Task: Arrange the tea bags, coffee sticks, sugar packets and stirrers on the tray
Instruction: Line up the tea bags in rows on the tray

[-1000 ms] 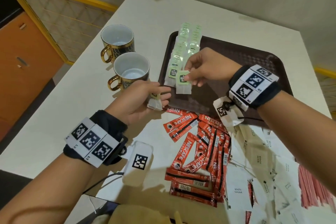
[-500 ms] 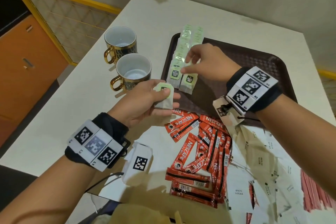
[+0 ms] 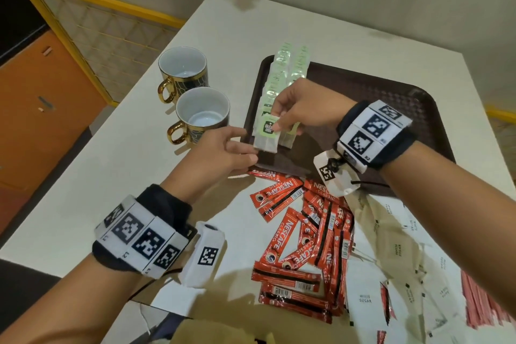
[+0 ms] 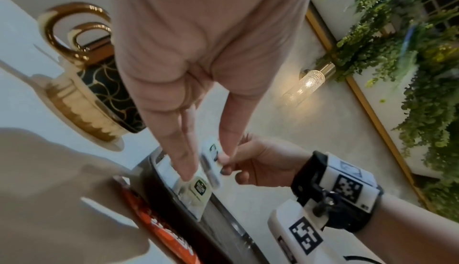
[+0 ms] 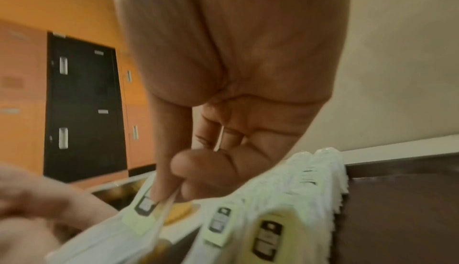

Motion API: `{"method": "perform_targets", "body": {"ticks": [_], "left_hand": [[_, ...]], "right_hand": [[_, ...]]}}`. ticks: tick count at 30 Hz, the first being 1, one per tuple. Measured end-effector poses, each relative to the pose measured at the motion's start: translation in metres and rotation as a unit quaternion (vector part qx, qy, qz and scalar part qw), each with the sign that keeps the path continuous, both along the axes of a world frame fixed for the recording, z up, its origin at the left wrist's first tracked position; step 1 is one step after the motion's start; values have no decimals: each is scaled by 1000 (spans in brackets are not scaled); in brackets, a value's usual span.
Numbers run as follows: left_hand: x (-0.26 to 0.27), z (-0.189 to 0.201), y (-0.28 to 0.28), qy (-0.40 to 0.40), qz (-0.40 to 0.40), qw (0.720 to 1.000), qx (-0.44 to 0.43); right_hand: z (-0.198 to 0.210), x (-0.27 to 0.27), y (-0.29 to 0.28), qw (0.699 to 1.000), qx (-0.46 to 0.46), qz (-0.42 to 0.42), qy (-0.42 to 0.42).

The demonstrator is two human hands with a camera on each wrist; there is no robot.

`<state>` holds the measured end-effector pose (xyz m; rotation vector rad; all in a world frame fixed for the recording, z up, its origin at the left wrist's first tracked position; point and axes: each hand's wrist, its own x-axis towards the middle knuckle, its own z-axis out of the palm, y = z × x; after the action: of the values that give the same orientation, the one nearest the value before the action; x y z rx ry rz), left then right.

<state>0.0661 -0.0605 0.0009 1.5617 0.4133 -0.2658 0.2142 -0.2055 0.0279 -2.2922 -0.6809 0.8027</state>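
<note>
The right hand pinches a light, limp paper tea bag by its green tag, the stiffest spot to grip, while the left hand rests slack-fingered, holding nothing.

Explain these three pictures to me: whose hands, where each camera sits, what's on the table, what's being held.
No machine here: a person works with bare hands, wearing wristbands with printed markers. The big overview comes from a camera on the head; the other two come from cameras strapped to each wrist, looking along the fingers.

On the white table sit two cups, a brown tray with two rows of tea bags, red coffee sticks, white sugar packets and pink stirrers.

The right hand pinches one tea bag by its green tag at the near end of a row. The left hand, fingers straight, touches its lower edge.
</note>
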Motion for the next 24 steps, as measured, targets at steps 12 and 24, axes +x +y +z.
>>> {"method": "perform_targets", "body": {"ticks": [12, 24], "left_hand": [[-2, 2, -6, -32, 0, 994, 108], [4, -2, -19, -11, -34, 988, 151]], "right_hand": [[-14, 28, -2, 984, 43, -160, -58], [-39, 33, -5, 895, 186, -381, 139]]}}
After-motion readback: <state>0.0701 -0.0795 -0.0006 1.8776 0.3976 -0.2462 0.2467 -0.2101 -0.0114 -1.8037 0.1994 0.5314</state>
